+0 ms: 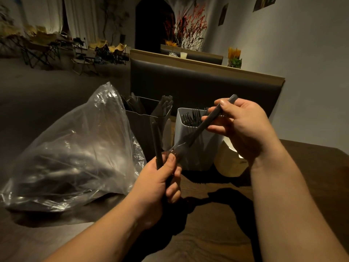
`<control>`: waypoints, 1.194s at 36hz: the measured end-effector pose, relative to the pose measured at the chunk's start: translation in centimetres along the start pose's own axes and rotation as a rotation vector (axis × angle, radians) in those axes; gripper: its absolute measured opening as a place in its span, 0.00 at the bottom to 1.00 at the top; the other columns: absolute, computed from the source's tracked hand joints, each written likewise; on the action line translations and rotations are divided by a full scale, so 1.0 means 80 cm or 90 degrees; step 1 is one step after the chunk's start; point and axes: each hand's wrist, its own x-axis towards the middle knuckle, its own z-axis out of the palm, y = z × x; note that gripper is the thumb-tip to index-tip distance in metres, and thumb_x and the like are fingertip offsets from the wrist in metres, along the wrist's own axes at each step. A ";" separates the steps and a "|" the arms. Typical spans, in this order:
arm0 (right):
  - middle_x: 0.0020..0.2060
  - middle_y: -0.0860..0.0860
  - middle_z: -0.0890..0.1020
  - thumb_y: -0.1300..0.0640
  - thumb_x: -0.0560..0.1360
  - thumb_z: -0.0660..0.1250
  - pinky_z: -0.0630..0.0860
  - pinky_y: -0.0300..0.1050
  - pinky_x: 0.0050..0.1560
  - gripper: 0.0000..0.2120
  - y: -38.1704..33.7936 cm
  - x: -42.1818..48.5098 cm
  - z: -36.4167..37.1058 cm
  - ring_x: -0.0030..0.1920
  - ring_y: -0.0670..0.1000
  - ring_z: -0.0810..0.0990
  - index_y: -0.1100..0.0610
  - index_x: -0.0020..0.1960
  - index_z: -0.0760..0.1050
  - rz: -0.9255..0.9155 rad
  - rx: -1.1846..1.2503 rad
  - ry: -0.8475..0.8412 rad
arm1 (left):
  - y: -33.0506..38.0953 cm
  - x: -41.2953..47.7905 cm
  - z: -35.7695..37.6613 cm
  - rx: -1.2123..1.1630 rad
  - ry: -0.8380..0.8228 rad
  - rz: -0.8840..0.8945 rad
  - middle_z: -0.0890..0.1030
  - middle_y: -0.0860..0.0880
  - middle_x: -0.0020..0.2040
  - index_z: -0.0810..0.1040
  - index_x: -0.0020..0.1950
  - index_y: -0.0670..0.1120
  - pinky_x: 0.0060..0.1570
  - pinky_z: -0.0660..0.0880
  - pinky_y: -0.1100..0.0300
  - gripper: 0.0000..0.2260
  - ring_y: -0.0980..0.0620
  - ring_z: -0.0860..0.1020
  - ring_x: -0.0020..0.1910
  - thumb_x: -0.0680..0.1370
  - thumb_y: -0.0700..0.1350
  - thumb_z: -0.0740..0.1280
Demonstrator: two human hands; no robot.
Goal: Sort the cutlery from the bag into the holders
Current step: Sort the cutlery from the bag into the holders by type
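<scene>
R hand pinches the upper end of a dark-handled utensil btwn thumb and fingertips. Its shaft slants down-left and its shiny metal end meets the L hand; head type is too blurred to tell. L hand's fingers curl round a second dark handle, held upright. Just behind is a grey holder w/ forks tines-up, and left of it a darker holder w/ more cutlery. A clear plastic bag holding cutlery sits far left on the wooden table.
</scene>
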 end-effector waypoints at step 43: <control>0.40 0.54 0.87 0.63 0.78 0.65 0.83 0.45 0.39 0.05 -0.026 -0.007 -0.061 0.44 0.54 0.87 0.59 0.46 0.79 -0.016 -0.015 -0.016 | 0.000 0.001 0.005 0.095 0.268 0.087 0.83 0.42 0.41 0.81 0.54 0.43 0.22 0.68 0.63 0.06 0.53 0.71 0.23 0.78 0.40 0.70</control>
